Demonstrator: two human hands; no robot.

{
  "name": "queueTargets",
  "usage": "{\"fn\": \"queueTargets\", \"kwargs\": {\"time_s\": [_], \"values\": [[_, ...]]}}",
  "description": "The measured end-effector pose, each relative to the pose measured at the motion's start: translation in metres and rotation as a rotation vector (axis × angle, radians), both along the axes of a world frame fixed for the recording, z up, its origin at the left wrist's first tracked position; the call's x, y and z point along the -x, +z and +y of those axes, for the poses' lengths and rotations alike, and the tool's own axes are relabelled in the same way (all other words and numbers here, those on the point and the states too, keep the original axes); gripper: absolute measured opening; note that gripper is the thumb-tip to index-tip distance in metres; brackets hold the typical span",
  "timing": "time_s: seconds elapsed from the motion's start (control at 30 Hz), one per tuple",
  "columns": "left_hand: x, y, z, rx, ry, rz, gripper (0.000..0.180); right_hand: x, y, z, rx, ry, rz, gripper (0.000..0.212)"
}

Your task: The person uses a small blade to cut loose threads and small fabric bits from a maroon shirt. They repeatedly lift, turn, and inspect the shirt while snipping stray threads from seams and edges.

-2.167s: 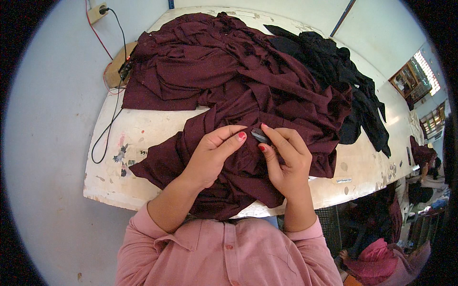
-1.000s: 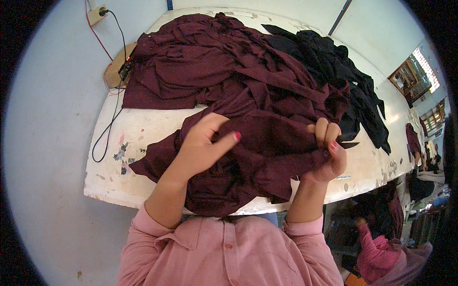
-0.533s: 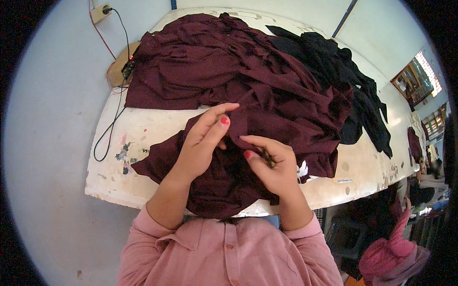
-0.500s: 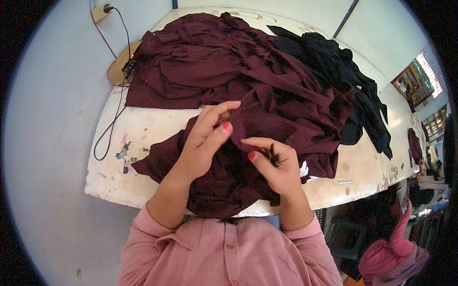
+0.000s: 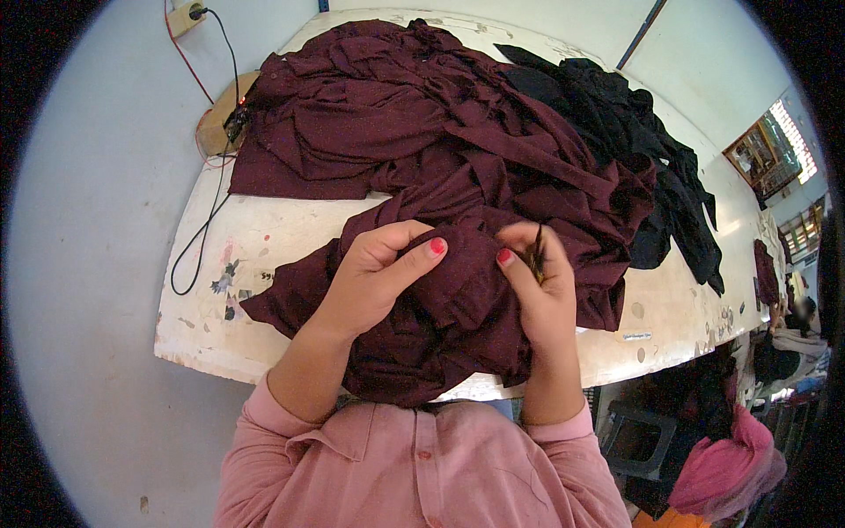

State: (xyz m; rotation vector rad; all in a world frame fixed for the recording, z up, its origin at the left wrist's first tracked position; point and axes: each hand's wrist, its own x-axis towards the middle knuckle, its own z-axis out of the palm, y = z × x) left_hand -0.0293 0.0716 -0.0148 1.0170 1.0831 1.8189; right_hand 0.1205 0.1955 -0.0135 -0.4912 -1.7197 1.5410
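A large heap of maroon fabric point(image 5: 352, 114) spreads over the table, with one end bunched in front of me. My left hand point(image 5: 374, 273) pinches a fold of this cloth between its red-nailed thumb and bent fingers. Facing it, my right hand point(image 5: 544, 282) is curled at the other side of the raised fold, thumb and forefinger at the cloth. In its fingers sits a small, dark, pointed tool with a brownish-yellow part point(image 5: 536, 257), like thread snips; the fingers hide most of it.
Black fabric point(image 5: 607, 106) lies behind the maroon heap on the right. The worn white table point(image 5: 211, 308) meets a wall at the left. A black cable point(image 5: 208, 231) runs from a socket point(image 5: 185, 18) past a small wooden board point(image 5: 214, 132). A person in a pink head covering point(image 5: 735, 462) is at lower right.
The left hand has closed on the cloth, raising a fold between both hands. My right hand has moved slightly right and up, and its dark tool now points upward.
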Motion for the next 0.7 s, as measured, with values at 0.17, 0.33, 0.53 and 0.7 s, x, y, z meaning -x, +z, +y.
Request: {"fn": "queueTargets", "kwargs": {"time_s": [0.17,0.33,0.53,0.7], "values": [[-0.001,0.000,0.000,0.069,0.045,0.057,0.020,-0.003,0.014,0.002,-0.597,-0.247,-0.107,0.039],[-0.001,-0.005,0.001,0.113,0.032,0.102,0.020,0.005,0.018,-0.008,-0.631,-0.103,-0.122,0.049],[-0.004,-0.005,0.006,0.111,0.063,0.085,0.021,-0.003,0.024,-0.021,-0.874,-0.095,-0.168,0.051],[-0.002,-0.006,0.005,0.116,-0.024,-0.123,0.021,-0.002,0.017,-0.017,-0.970,-0.105,-0.254,0.042]]}}
